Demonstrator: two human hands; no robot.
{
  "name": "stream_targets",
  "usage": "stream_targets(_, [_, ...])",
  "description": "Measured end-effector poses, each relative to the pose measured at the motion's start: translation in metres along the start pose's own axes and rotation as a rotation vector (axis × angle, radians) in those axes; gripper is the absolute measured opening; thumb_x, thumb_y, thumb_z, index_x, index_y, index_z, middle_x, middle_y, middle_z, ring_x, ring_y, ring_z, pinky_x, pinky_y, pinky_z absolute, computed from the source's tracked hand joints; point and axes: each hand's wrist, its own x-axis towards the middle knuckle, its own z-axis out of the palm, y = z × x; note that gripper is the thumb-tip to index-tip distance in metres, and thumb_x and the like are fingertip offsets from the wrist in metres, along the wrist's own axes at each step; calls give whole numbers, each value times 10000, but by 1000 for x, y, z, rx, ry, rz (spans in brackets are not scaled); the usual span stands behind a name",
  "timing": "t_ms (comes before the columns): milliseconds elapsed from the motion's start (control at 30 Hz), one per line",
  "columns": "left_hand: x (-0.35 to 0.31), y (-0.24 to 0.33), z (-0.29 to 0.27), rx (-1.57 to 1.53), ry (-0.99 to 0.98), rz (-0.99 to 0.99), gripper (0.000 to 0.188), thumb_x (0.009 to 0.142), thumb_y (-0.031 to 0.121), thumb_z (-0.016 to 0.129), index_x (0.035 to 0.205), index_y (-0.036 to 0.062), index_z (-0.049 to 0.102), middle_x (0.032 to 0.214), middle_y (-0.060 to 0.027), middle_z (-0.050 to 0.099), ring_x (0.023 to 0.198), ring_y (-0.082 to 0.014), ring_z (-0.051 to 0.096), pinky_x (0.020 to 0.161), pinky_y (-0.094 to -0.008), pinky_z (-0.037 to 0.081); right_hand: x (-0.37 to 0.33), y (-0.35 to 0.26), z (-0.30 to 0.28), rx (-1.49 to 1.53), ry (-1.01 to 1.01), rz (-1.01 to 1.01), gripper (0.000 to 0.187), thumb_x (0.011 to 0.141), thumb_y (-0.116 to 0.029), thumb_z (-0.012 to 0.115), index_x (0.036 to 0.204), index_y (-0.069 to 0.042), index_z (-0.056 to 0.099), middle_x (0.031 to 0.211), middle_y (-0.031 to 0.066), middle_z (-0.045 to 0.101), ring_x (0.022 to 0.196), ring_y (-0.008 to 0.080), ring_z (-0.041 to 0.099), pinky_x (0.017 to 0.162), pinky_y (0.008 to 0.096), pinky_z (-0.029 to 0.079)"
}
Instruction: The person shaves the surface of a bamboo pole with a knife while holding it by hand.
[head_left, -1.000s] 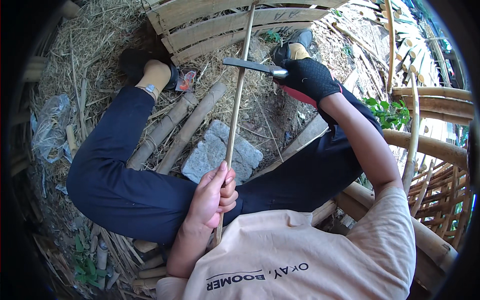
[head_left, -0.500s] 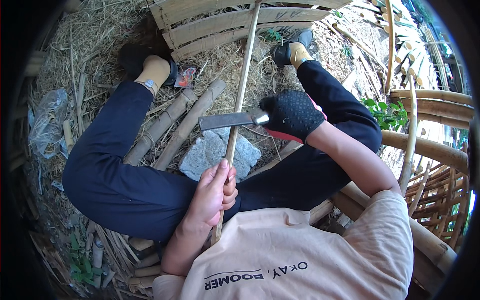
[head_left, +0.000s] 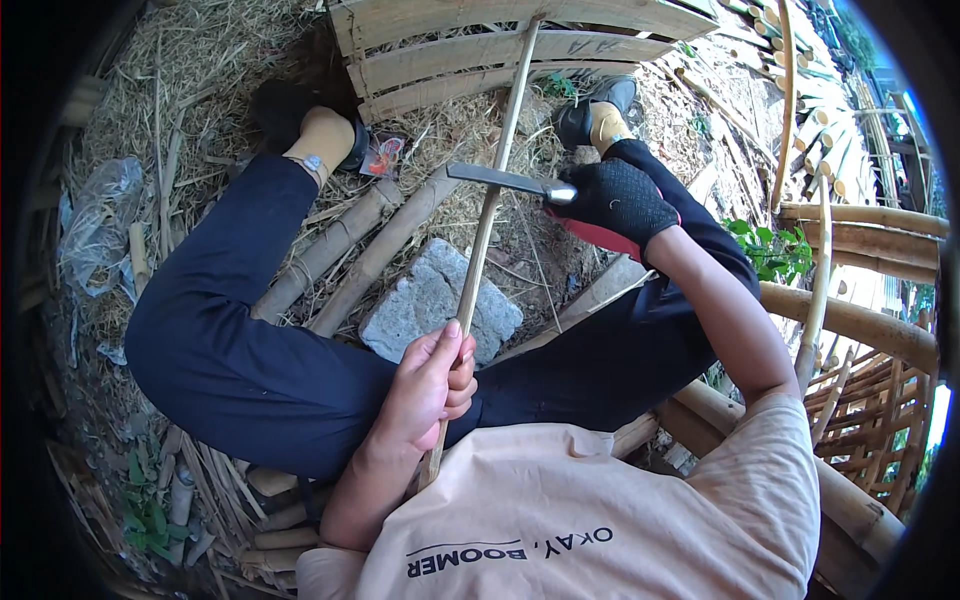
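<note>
A long, thin bamboo strip (head_left: 493, 203) slants up and away between my legs, its far end overlapping a slatted wooden crate. My bare left hand (head_left: 433, 385) is closed around its near part, thumb lying along it. My right hand (head_left: 617, 205), in a black glove with a red palm side, grips a knife (head_left: 500, 179) by its handle, which is mostly hidden in the fist. The flat, square-ended blade lies across the strip, pointing left. Below the strip, just beyond my left hand, rests a rough grey stone block (head_left: 440, 300).
The slatted crate (head_left: 520, 50) stands at the far side by my shoes. Bamboo poles (head_left: 385, 245) lie left of the stone. Thick bamboo rails (head_left: 850, 300) and a woven basket (head_left: 865, 415) are on the right. A plastic bag (head_left: 100, 225) lies on the straw at left.
My right hand has slid the knife farther along the strip, away from my left hand, and the blade has tilted. The left hand keeps its hold. The view has shifted slightly.
</note>
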Motion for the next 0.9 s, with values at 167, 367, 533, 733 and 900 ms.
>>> stream_targets(167, [3, -2, 0, 6, -2, 0, 351, 1074, 371, 374, 830, 126, 436, 552, 96, 220, 403, -7, 171, 345, -207, 141, -37, -41, 10, 104, -254, -117, 365, 788, -457, 677, 898, -114, 740, 780, 179, 687, 778, 379, 678, 743, 460, 539])
stream_targets(367, [3, -4, 5, 79, 67, 1, 361, 1070, 396, 378, 826, 134, 430, 542, 95, 224, 393, -7, 171, 349, -210, 132, -35, -39, 23, 23, -252, -153, 252, 751, -290, 651, 913, -122, 746, 789, 179, 697, 787, 358, 695, 732, 452, 550])
stream_targets(533, [3, -5, 4, 104, 96, 10, 363, 1071, 395, 371, 825, 133, 422, 540, 90, 226, 392, -8, 171, 345, -210, 134, -25, -38, 24, -22, -254, -173, 218, 742, -253, 654, 897, -126, 741, 781, 168, 699, 783, 345, 701, 719, 443, 553])
stream_targets(733, [2, -6, 6, 86, 69, -9, 367, 1074, 388, 363, 817, 131, 416, 540, 91, 229, 392, -9, 173, 339, -209, 143, 16, 31, 18, -49, 71, 102, 200, 814, -281, 642, 874, -108, 723, 772, 187, 680, 789, 376, 681, 744, 455, 538])
stream_targets(900, [0, 1, 5, 33, 43, -9, 363, 1075, 376, 364, 815, 129, 420, 542, 93, 224, 396, -12, 170, 338, -208, 145, 38, 46, -4, -99, 182, 150, 297, 816, -370, 671, 916, -96, 727, 803, 223, 672, 826, 405, 675, 746, 460, 539])
